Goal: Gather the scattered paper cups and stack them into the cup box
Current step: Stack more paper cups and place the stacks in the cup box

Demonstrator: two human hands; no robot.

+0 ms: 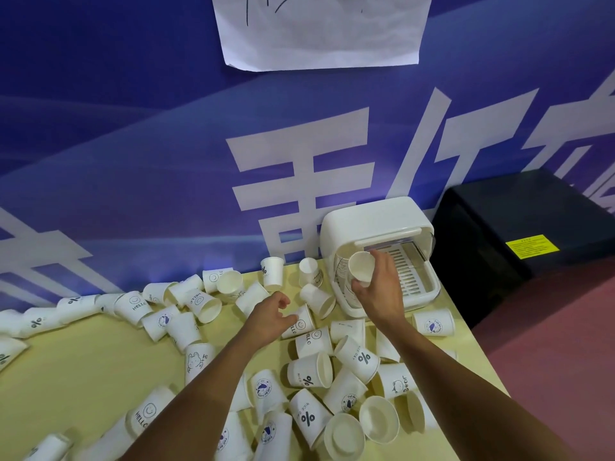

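Right hand point(379, 289) holds one paper cup point(362, 266), fingers wrapped round its side wall near the base and the open mouth turned back toward the camera. The cup sits at the open front of the white cup box point(372, 217), just left of the slatted tray point(411, 272) inside. Judgement: it is held base-first and on its side so it can slide in and nest; whether cups already lie in the box's left side cannot be told through the cloudy panel. Left hand point(269, 316) is out over the yellow table point(83, 361), fingers loosely curled and gripping nothing, thumb tip at or just beside the base of a tipped "HELLO" cup point(301, 324). Contact not certain. Probable reason: lining up the next cup while the right hand loads. Scattered cups point(309, 372) lie mostly on their sides, a few upright, in an arc from the left edge to the box and in a dense cluster at the near right. Most cups are outside the box, so the task looks early. Risk: the thin rim may catch the box's edge on entry.
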